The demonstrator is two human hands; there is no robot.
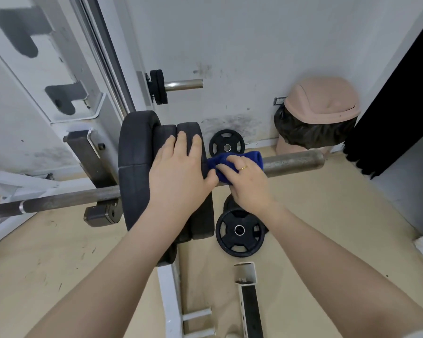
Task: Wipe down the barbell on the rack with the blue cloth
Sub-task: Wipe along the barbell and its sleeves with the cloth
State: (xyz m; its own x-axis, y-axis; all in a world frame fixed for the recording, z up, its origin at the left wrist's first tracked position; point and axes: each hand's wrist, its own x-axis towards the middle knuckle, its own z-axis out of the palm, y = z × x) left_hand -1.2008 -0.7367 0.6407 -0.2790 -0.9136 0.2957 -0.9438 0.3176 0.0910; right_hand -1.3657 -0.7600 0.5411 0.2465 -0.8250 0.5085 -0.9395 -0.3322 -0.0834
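Wiping is mid-course, we judge: our right hand (248, 181) clamps the blue cloth (237, 164) round the barbell (293, 161) sleeve; our left hand (181, 169) lies flat, fingers apart, on the plates (132, 167). Bare sleeve beyond the cloth remains.

Your arms are bare from wrist to elbow — no sleeves, no watch or gloves. Your right hand (250, 181) wears one thin gold ring (243, 168) — your left hand (178, 172) wears no ring.
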